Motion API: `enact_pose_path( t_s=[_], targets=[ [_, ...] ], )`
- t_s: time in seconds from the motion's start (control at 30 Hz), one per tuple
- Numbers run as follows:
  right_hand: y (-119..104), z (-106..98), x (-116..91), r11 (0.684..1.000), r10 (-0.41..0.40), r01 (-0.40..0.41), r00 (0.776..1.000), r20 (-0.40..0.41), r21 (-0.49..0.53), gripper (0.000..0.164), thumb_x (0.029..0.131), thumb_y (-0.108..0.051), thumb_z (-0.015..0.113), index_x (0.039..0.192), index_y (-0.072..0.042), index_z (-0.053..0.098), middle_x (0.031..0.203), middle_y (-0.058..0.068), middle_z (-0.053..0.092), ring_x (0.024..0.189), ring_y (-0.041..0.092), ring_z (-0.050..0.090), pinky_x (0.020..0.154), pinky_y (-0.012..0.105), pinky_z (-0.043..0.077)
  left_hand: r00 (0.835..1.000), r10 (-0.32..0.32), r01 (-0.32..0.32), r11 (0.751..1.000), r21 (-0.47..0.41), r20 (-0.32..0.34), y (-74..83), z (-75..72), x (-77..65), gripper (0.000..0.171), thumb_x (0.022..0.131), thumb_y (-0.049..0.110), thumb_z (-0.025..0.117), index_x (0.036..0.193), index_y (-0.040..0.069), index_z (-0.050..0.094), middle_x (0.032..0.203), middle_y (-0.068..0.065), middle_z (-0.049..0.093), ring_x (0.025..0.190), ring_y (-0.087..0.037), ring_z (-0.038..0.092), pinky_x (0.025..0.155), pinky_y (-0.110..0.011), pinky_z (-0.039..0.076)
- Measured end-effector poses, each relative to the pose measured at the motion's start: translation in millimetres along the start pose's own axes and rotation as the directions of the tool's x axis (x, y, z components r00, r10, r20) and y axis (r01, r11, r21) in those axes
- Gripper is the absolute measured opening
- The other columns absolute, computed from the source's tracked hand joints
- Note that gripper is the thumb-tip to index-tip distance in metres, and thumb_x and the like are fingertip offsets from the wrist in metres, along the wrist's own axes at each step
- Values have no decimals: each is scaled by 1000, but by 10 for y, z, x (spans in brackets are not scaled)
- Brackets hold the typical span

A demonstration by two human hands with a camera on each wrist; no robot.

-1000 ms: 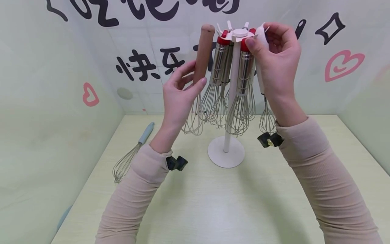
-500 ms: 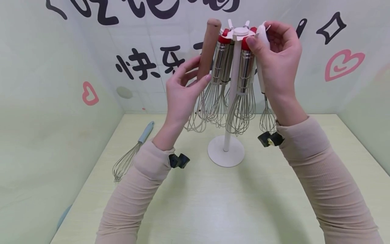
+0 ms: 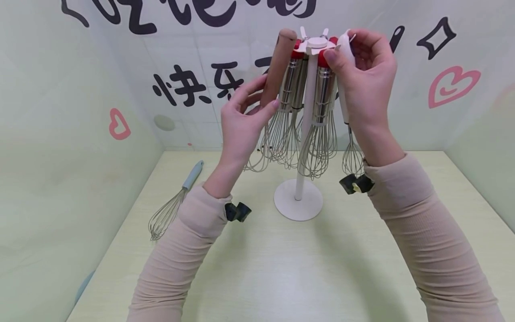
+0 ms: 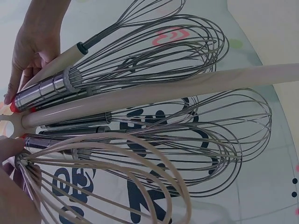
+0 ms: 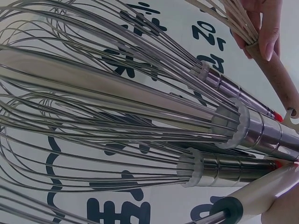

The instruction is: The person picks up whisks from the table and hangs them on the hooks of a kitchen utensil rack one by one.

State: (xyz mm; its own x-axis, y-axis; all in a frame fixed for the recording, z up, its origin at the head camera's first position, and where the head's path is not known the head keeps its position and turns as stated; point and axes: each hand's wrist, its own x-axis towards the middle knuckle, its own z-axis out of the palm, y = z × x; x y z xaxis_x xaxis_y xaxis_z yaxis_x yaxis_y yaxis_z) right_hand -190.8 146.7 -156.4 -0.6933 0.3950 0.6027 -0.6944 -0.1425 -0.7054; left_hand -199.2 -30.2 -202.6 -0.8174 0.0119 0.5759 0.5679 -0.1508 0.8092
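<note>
My left hand [image 3: 243, 120] grips a whisk by the lower part of its brown wooden handle [image 3: 279, 67], its head down. The handle tilts right, its top end right at the rim of a white whisk stand [image 3: 317, 43]; in the left wrist view its beige wires [image 4: 140, 154] hang in front of the other whisks. My right hand [image 3: 372, 80] pinches the top of a white-handled whisk [image 3: 343, 100] at the stand's right side, thumb near a red cap. Several steel-handled whisks [image 3: 323, 96] with red caps hang around the pole [image 3: 309, 85].
The stand's round white base [image 3: 298, 210] rests on the pale table [image 3: 281, 268]. A blue-handled whisk [image 3: 193, 174] lies at the left, beside my left forearm. Behind the stand rises a wall sheet [image 3: 193, 120] with black characters and pink hearts.
My left hand has moved right, bringing the wooden-handled whisk up to the stand's rim and leaning it further right. My right hand stays on the white-handled whisk.
</note>
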Motion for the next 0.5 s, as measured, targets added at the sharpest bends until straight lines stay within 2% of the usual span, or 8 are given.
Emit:
enact_pose_path(
  t_s=[0.3,0.5],
  targets=[
    [-3,-6,-7,1000,3,-3,1000,5,-21,30,76,5,75,98,-8,60,100,5,56,92,16,52,84,22,46,1000,4,-4,1000,16,4,-19,21,2,45,79,-6,71,122,-2,62,117,-13,59,104,-20,63,91,-26,56],
    [-8,-3,-6,1000,17,-17,1000,6,-8,30,76,5,75,99,-8,60,100,5,56,92,15,52,85,22,46,1000,0,-1,998,61,25,-43,27,-12,47,79,-2,73,124,0,62,117,-14,58,106,-21,63,92,-25,55]
  ],
)
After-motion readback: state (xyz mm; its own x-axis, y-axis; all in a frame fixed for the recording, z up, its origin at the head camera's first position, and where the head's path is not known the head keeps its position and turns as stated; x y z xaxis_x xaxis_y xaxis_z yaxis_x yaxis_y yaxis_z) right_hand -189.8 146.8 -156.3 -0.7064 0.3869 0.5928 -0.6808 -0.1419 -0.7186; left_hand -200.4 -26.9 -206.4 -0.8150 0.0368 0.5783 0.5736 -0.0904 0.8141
